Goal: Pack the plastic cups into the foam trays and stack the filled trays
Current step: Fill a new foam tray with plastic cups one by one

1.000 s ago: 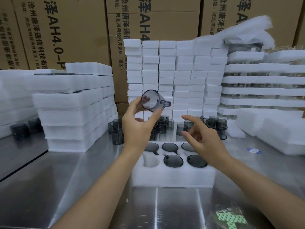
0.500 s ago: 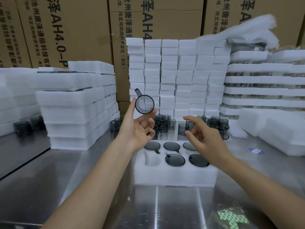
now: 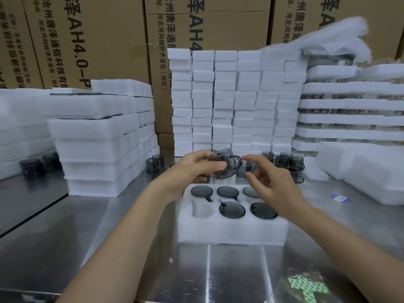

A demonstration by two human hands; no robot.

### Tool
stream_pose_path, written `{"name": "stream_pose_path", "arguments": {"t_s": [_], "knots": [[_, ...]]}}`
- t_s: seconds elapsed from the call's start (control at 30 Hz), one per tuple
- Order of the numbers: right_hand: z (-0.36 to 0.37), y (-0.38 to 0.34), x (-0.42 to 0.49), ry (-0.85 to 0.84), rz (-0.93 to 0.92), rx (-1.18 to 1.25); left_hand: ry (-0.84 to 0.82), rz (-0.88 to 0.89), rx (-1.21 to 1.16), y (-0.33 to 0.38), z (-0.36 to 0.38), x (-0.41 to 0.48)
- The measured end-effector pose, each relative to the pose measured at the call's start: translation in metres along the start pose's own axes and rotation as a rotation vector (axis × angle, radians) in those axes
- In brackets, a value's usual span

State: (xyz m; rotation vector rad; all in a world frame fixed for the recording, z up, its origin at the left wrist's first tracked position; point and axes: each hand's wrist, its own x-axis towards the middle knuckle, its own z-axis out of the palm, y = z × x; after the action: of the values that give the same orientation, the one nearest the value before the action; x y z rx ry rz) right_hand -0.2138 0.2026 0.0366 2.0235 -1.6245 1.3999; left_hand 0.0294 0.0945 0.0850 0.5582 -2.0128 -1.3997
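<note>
A white foam tray lies on the steel table in front of me. Several smoky grey plastic cups sit upside down in its round pockets; the front left pocket holds none. My left hand grips one grey cup with a handle sideways above the tray's far edge. My right hand hovers just right of that cup with loosely bent fingers and holds nothing. More loose grey cups stand behind the tray.
Stacks of foam trays rise at the left, small foam blocks at the back, layered foam trays at the right. Cardboard boxes form the back wall. A clear bag lies at the near right.
My left hand brought the cup down from in front of my eyes to just above the tray and turned it on its side. My right hand moved closer to it.
</note>
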Motion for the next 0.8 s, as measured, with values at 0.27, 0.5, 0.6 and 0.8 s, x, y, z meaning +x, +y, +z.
{"name": "stream_pose_path", "arguments": {"t_s": [0.27, 0.5, 0.6, 0.8], "knots": [[-0.001, 0.0, 0.0, -0.011, -0.03, 0.002, -0.058, 0.001, 0.118, -0.007, -0.013, -0.003], [-0.006, -0.018, 0.004, -0.035, -0.197, -0.059, -0.013, 0.048, 0.157, -0.012, 0.002, 0.002], [-0.005, -0.021, 0.005, -0.093, -0.195, -0.095, -0.046, 0.041, 0.119, -0.011, 0.005, 0.001], [-0.005, -0.026, 0.004, -0.063, -0.154, -0.078, -0.115, 0.007, -0.062, -0.013, 0.01, 0.003]]}}
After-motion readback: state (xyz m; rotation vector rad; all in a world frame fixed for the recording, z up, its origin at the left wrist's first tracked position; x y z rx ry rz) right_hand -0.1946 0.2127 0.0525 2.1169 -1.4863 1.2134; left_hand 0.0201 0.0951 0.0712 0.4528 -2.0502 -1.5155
